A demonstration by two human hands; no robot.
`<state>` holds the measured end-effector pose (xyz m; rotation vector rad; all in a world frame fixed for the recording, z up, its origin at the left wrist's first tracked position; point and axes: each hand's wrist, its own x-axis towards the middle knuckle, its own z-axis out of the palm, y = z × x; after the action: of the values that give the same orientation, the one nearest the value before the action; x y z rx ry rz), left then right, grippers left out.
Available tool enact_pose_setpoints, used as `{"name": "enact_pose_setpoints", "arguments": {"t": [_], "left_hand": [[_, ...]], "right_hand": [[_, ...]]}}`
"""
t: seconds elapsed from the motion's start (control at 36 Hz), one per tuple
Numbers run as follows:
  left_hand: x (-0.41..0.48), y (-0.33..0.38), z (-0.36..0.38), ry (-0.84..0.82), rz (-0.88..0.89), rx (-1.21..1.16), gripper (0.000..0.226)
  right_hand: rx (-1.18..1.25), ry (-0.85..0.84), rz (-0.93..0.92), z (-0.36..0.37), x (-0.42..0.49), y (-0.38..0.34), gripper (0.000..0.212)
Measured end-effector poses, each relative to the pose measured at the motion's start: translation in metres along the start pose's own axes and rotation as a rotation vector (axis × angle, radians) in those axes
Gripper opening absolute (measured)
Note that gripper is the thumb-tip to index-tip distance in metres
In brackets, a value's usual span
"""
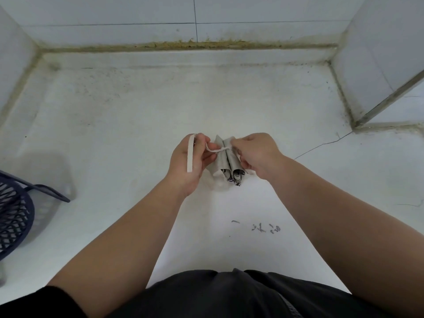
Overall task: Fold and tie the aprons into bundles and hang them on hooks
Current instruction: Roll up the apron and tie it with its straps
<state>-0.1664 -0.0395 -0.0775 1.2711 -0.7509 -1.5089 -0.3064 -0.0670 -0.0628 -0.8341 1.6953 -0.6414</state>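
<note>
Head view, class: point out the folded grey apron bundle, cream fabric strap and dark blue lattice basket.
Grey apron bundle (223, 161), head view: rolled middle.
Cream strap (190, 157), head view: flat hanging length.
Blue basket (16, 214), head view: lattice wall.

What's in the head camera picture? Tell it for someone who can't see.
A left hand and right hand tie a pale strap round a folded apron bundle over a white surface. A dark mesh basket sits at the left edge.

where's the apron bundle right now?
Head view, centre frame: the apron bundle sits between the left hand and right hand, over the white surface; its strap cinches the middle and trails over the left hand.
</note>
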Motion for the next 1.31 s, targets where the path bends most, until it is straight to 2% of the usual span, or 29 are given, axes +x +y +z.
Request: {"name": "enact_pose_setpoints", "arguments": {"t": [0.14,0.22,0.31,0.36,0.44,0.56,0.61,0.69,0.83,0.94,1.14,1.19,1.31], "left_hand": [[0.003,-0.001,0.002,0.001,0.027,0.157,0.025],[0.006,0.001,0.004,0.021,-0.041,0.181,0.023],[0.009,0.008,0.008,0.039,-0.203,0.107,0.021],[0.012,0.014,0.011,0.07,-0.261,0.172,0.023],[0.016,0.022,0.015,0.084,-0.257,0.344,0.032],[0.021,0.021,0.012,0.079,-0.187,0.458,0.028],[0.02,0.02,0.009,0.039,-0.158,0.433,0.025],[0.016,0.019,0.004,-0.075,-0.102,0.433,0.029],[0.011,0.021,-0.006,-0.282,-0.038,0.505,0.013],[0.008,0.024,-0.004,-0.286,0.072,0.605,0.019],[0.011,0.031,-0.003,-0.292,0.127,0.79,0.027],[0.011,0.031,-0.002,-0.28,0.133,0.779,0.032],[0.008,0.023,-0.002,-0.152,0.219,0.782,0.036]], "right_hand": [[0.031,-0.038,0.04,0.005,0.0,-0.007,0.028],[0.071,-0.086,0.02,0.005,0.0,-0.006,0.03],[-0.024,-0.106,-0.184,0.008,-0.001,0.003,0.032],[-0.142,-0.077,-0.357,0.01,-0.005,0.007,0.022],[-0.202,-0.071,-0.524,0.011,-0.01,0.01,0.008],[-0.265,-0.091,-0.639,0.011,-0.013,0.011,0.01],[-0.313,-0.063,-0.669,0.009,-0.012,0.012,0.011],[-0.321,-0.07,-0.673,0.006,-0.009,0.013,0.016],[-0.295,-0.185,-0.613,0.002,-0.007,0.009,0.007],[-0.302,-0.244,-0.608,0.0,-0.007,0.006,0.008],[-0.481,-0.269,-0.681,-0.004,-0.008,0.007,0.01],[-0.46,-0.244,-0.688,-0.004,-0.007,0.008,0.008],[-0.322,-0.137,-0.63,-0.001,-0.005,0.008,0.008]]}}
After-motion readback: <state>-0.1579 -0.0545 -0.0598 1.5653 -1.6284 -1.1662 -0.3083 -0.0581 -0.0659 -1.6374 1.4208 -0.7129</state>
